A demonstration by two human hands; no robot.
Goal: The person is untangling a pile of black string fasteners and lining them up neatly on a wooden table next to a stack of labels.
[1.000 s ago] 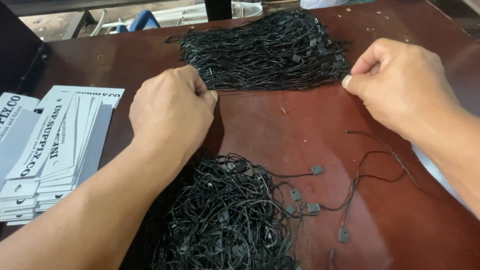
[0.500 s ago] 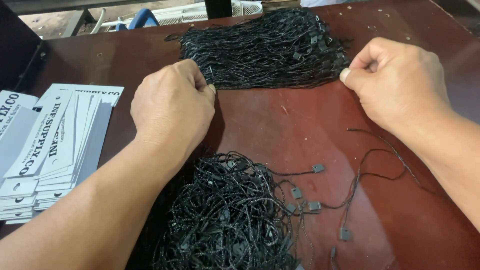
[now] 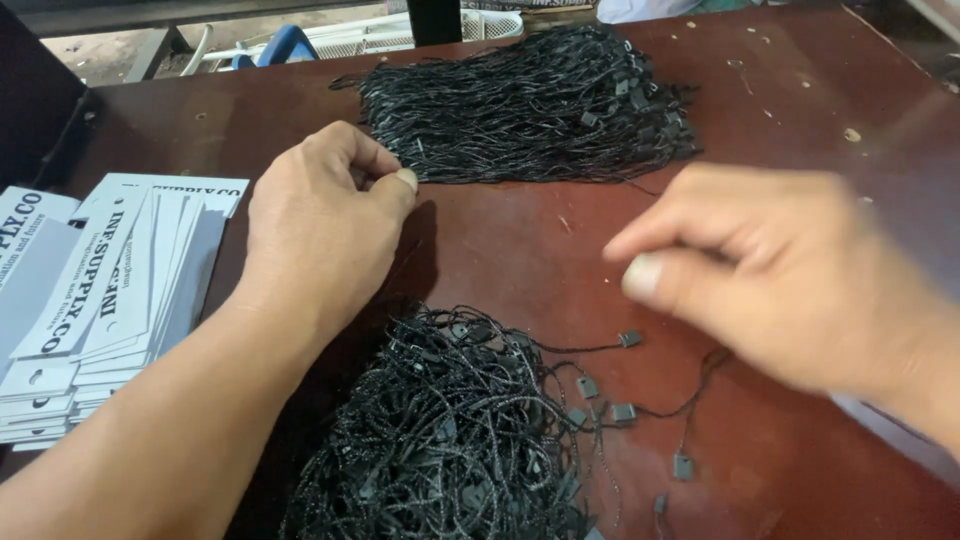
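My left hand [image 3: 320, 225] rests on the dark red table [image 3: 800, 110], thumb and forefinger pinched together on a thin black string at the left end of the neat bundle of black tag strings [image 3: 530, 105]. My right hand [image 3: 780, 280] is blurred and hovers over the table right of centre. Its fingers are apart and it holds nothing. Below both hands lies a tangled pile of black strings [image 3: 450, 430] with small square fasteners, a few strands trailing right toward a loose fastener [image 3: 682, 465].
A fanned stack of white printed card tags [image 3: 110, 300] lies at the left table edge. A dark panel [image 3: 35, 110] stands at the far left. Beyond the table's back edge are a blue object [image 3: 285, 45] and a white grille.
My right hand has left the right end of the neat bundle, opened, and swung down and left toward the tangled pile. My left hand has stayed pinched at the bundle's left end.
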